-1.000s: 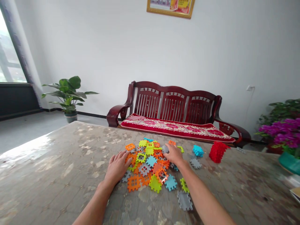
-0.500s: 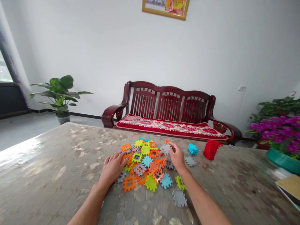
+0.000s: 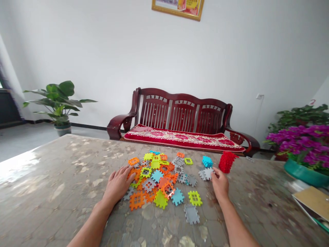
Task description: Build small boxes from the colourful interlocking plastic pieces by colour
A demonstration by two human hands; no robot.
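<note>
My right hand (image 3: 220,183) pinches a grey square toothed building tile (image 3: 209,173) by its right edge. The tile is over another grey tile (image 3: 202,175), which it partly hides; whether the two touch I cannot tell. Behind them is a stack of blue tiles (image 3: 207,161), and farther right a stack of red tiles (image 3: 226,162). My left hand (image 3: 118,187) lies open at the left side of a loose pile of orange, green, blue and grey tiles, its fingertips against orange tiles (image 3: 133,174). A plain grey tile (image 3: 191,214) and a green window tile (image 3: 195,198) lie nearer me.
The pile lies on a table with a patterned cover (image 3: 77,192). A teal flowerpot (image 3: 305,172) with purple flowers and some papers or books (image 3: 312,202) are at the right. A wooden bench (image 3: 182,113) stands beyond the table, and a potted plant (image 3: 61,99) stands at left.
My right hand has carried the grey tile rightwards from above the pile to the separate grey tile near the blue stack. My left hand stays at the pile. The view has shifted slightly.
</note>
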